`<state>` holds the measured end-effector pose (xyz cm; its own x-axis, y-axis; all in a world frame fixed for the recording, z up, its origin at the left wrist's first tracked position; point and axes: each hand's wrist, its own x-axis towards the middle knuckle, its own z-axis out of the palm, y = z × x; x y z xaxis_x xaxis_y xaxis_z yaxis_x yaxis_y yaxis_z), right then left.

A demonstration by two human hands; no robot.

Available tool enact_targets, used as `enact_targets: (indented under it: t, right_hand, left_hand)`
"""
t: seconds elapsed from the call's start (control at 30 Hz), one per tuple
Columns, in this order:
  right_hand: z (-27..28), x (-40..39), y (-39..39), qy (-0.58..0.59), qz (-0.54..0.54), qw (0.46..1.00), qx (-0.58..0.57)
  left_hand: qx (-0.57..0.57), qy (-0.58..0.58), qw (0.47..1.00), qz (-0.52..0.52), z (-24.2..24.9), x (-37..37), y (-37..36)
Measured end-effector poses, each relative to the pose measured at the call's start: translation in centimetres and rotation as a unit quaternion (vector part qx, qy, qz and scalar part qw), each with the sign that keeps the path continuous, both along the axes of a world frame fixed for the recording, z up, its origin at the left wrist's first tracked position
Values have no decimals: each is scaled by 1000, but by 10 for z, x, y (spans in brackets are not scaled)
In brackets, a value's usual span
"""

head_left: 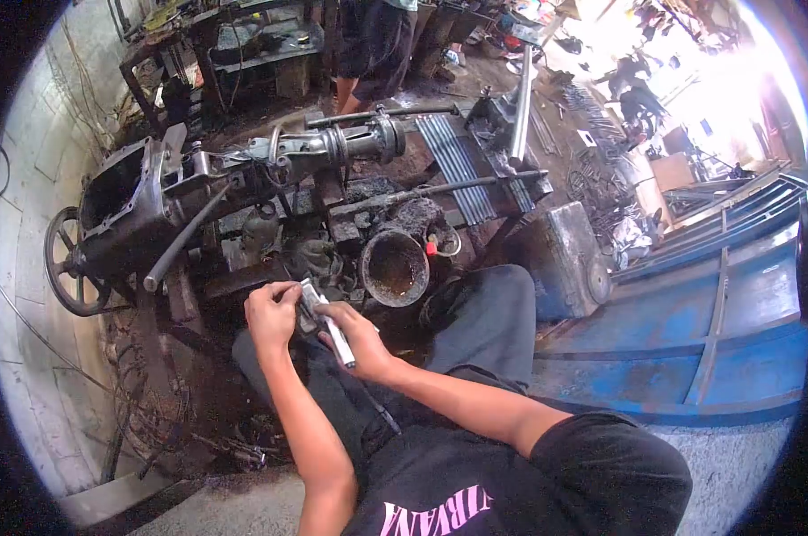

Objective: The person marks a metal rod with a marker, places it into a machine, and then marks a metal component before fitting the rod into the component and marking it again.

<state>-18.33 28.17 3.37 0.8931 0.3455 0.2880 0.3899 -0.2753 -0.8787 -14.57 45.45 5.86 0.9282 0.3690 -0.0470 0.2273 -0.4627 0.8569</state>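
My right hand point(358, 336) is closed around a slim white bar-shaped object point(338, 343) with a dark lower end; I cannot make out its exact kind. It slants in front of my lap. My left hand point(273, 314) has its thumb and fingers pinched together beside the object's upper end, and what lies between them is hidden. Just beyond my hands stands a round metal bowl point(395, 268) with brownish, dirty contents. A dark crumpled cloth point(315, 261) lies left of the bowl.
A greasy lathe-like machine point(333, 147) with a handwheel point(63, 261) spans the left and middle. Several metal rods point(455, 168) lie side by side beyond the bowl. A metal canister point(575, 255) and blue metal panel point(654, 344) are at right. Another person's legs point(368, 58) show behind.
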Motion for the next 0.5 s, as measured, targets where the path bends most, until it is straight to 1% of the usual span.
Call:
enact_targets:
  t: [0.1, 0.13, 0.17, 0.27, 0.33, 0.37, 0.43, 0.47, 0.5]
  right_hand:
    - [-6, 0, 1, -6, -1, 1000, 7]
    - [-5, 0, -1, -3, -1, 1000, 5]
    - [-4, -1, -2, 10, -1, 1000, -20]
    - [-3, -2, -3, -3, -16, 1000, -23]
    - [1, -5, -5, 6, -43, 999, 12]
    - [0, -3, -8, 0, -54, 998, 31]
    - [18, -1, -12, 21, -71, 995, 69]
    - [16, 0, -17, 115, -56, 988, 91]
    - [16, -1, -16, 224, -57, 959, 166]
  left_hand:
    - [23, -25, 999, -19, -6, -1, 2]
    - [10, -36, 999, -24, -6, -1, 2]
    - [10, -42, 999, -25, -12, 1, 4]
    - [17, -26, 999, -6, -13, 0, 2]
    - [33, -39, 999, -10, -9, -1, 2]
    - [25, -17, 999, -11, -6, -1, 2]
    - [36, 9, 999, -32, -16, 1, 6]
    - [33, 17, 999, -28, -6, -1, 3]
    - [31, 37, 999, -8, -3, -2, 1]
